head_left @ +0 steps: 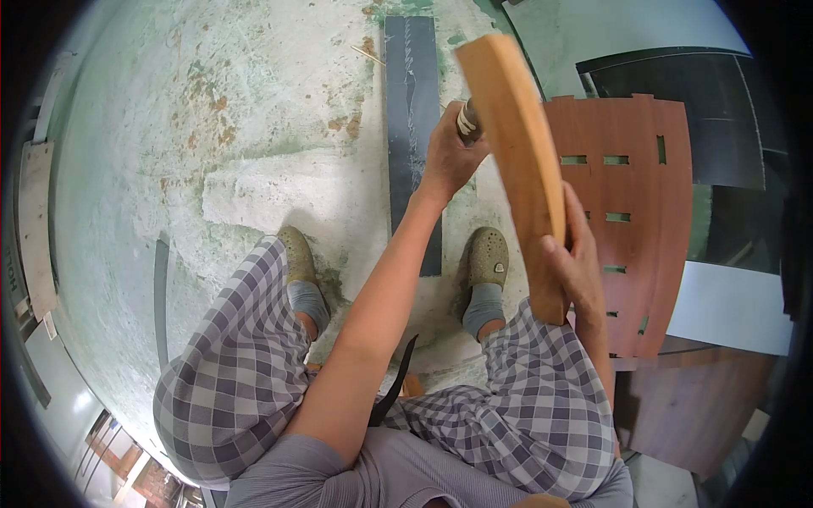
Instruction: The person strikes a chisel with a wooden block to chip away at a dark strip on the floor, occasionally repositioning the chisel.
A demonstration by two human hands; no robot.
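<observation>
A long, slightly curved wooden piece (518, 144) is held up at a slant above the right leg, its lower end close to the checked trousers. My right hand (582, 262) grips its lower part, thumb on the face and fingers along the right edge. My left hand (454, 152) is closed round a dark cylindrical object (468, 123) with pale bands, beside the wood's left edge. The wood hides the far part of that object. Below my left hand, a long dark grey board (412, 93) lies on the floor between the feet.
Reddish-brown slotted panels (631, 216) lie at the right, beside dark panels (677, 110), a white sheet (732, 306) and a brown board (694, 406). A thin dark strip (162, 296) is on the floor at the left. Boards (35, 229) stand along the far left edge.
</observation>
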